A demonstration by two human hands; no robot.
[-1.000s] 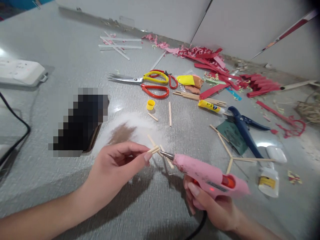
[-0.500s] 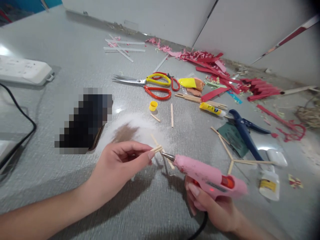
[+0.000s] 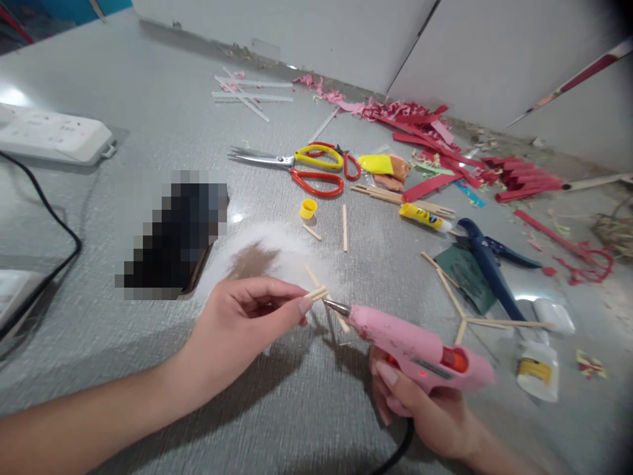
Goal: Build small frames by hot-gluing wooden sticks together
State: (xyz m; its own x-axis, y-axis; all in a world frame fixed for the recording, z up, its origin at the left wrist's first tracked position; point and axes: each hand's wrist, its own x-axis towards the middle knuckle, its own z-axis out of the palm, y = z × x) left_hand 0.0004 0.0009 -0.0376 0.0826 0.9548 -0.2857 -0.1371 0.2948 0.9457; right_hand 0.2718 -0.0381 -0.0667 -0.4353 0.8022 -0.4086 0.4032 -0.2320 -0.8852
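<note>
Between thumb and fingers, my left hand [image 3: 252,316] pinches short pale wooden sticks [image 3: 317,293] that meet other thin sticks in a crossing. My right hand [image 3: 420,402] is wrapped round the handle of a pink hot glue gun [image 3: 410,340], whose small red light is lit. The gun's metal nozzle [image 3: 337,307] points left, at or very close to the crossing; I cannot tell whether it touches. Beneath my left hand's fingertips lies a patch of white powder [image 3: 291,244] with a brown area in it. A joined stick frame [image 3: 463,318] rests to the right.
Scissors [image 3: 316,159], a yellow cap [image 3: 308,209], a glue tube [image 3: 424,217] and a blue-handled cutter [image 3: 494,270] lie beyond my hands. A pixelated dark object [image 3: 178,231] and a white power strip [image 3: 54,135] are left. A white glue bottle [image 3: 538,371] lies right, red paper scraps [image 3: 420,125] behind.
The whole view has shifted slightly, so things appear a little further right. Both hands keep their grips, and the nozzle stays at the stick crossing.
</note>
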